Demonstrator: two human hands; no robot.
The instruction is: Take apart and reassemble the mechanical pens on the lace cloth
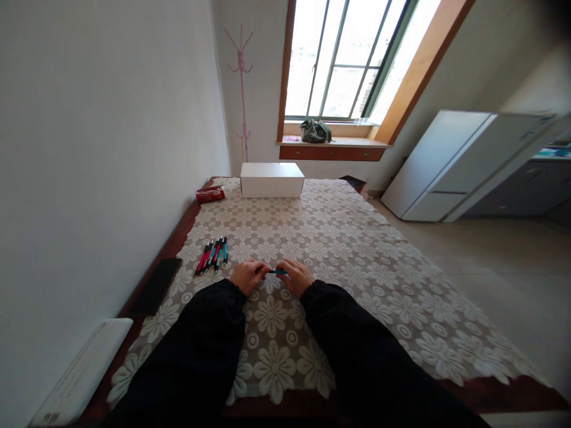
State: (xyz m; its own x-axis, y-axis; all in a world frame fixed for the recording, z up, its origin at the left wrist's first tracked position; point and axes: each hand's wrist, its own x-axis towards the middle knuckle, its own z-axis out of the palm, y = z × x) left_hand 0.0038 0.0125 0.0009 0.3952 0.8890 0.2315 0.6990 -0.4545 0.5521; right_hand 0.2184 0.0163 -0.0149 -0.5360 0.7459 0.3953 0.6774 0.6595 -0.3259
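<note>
Between my two hands lies a teal and black pen (279,271), held level just above the lace tablecloth (272,315). My left hand (250,276) pinches its dark end with thumb and fingertips. On the teal end, my right hand (295,276) has its fingers closed. To the left of my left hand, several pens (212,255) in red, teal and black lie side by side in a loose row on the cloth.
A white box (272,180) stands at the table's far end, with a dark red packet (210,194) to its left. Along the left edge lie a black flat object (157,286) and a long white object (84,368). A wall runs close by on the left.
</note>
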